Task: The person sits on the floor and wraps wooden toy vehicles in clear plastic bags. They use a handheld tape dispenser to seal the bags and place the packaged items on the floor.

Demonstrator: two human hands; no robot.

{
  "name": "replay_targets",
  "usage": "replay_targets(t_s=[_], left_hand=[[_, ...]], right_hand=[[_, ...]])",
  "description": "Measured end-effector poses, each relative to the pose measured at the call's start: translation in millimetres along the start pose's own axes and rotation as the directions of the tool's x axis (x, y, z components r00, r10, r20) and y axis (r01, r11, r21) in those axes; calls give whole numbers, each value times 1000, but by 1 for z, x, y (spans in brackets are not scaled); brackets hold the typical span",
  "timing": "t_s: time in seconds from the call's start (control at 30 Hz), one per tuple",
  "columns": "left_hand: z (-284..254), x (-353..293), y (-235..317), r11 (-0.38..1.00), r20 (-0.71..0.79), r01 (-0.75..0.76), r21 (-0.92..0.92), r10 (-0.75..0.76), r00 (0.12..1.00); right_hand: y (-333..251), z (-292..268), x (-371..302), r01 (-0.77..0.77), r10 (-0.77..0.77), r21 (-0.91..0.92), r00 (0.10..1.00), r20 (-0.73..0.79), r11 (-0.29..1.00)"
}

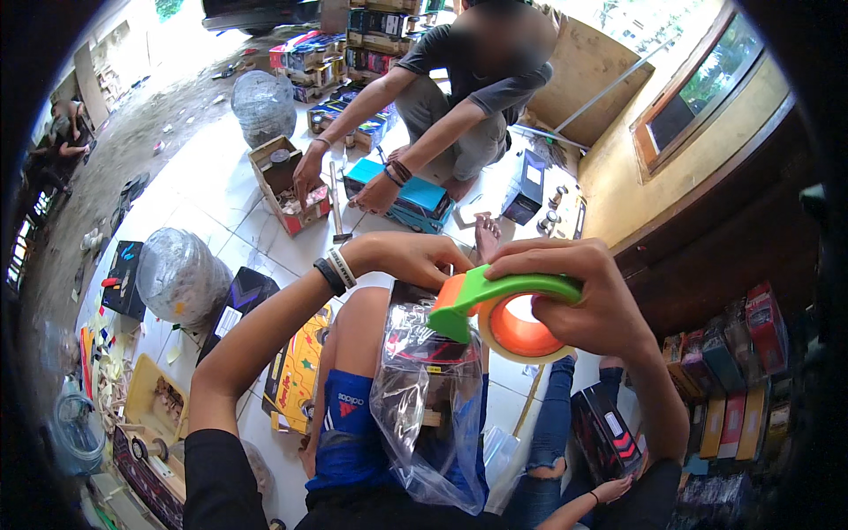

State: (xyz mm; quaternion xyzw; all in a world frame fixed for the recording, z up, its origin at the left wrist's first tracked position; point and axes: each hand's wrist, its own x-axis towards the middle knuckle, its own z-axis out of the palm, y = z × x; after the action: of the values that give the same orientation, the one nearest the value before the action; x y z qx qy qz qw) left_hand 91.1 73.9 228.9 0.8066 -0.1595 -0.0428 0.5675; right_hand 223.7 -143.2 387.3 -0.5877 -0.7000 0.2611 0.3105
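In my right hand (587,296) is a green and orange tape dispenser (461,305), held with the fingers wrapped over its handle. It carries a roll of tape (526,329) with an orange core. The dispenser's front end hovers over or touches a clear plastic bag (402,402) lying across my lap; I cannot tell which. Inside the bag is a dark, box-shaped thing (420,349) with a bit of bare wood showing. My left hand (428,258) bends over the bag's far end, fingers curled in on it, their tips partly hidden behind the dispenser.
Opposite squats a person (477,97), hands near a blue box-shaped toy truck (411,199) and a wooden box (281,190). A hammer (337,208) lies between. At lower right another person's hand (612,488) touches a black box (605,428). Plastic-wrapped bundles (181,278) stand left; shelved boxes (733,389) right.
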Motion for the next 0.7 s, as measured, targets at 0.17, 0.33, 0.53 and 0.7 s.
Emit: replay_targets(t_s=[0.17, 0.33, 0.53, 0.7], left_hand=[[-2, 4, 2, 1000, 10, 12, -10, -12, 1000], [-2, -5, 9, 992, 31, 86, -91, -84, 996], [0, -3, 10, 991, -40, -32, -129, 27, 999], [-38, -20, 21, 906, 20, 125, 405, -145, 989]], right_hand=[[-11, 19, -3, -95, 98, 66, 994, -43, 993], [-21, 0, 9, 48, -47, 9, 997, -64, 999], [-25, -32, 34, 257, -237, -96, 954, 181, 962], [-39, -39, 65, 357, -349, -79, 932, 98, 931]])
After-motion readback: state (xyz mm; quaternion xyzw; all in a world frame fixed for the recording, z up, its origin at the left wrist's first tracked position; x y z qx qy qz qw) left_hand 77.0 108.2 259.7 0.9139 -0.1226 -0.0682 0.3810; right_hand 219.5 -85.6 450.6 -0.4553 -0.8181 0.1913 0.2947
